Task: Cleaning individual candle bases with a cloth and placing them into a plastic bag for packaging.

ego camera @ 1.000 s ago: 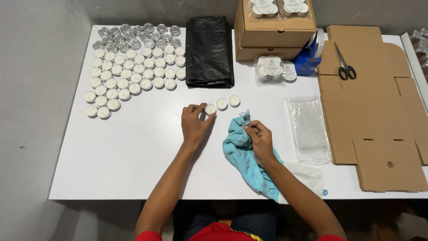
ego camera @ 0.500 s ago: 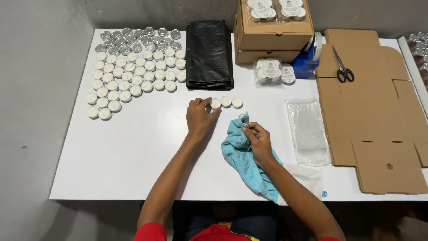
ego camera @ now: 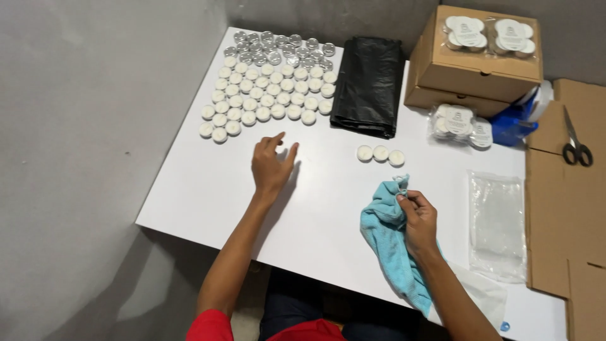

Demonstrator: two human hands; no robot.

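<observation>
Blue cloth (ego camera: 385, 230) pinched in right hand (ego camera: 418, 218) fingers, left hand (ego camera: 270, 165) spread, 3 tealights (ego camera: 380, 153) near.

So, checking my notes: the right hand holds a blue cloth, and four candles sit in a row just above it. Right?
Not quite. The head view shows three candles in that row, not four. The right hand does hold the blue cloth.

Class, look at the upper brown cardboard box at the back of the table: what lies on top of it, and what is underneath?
Two clear packs of tealights lie on the upper box; a second box sits underneath, mostly covered.
</observation>
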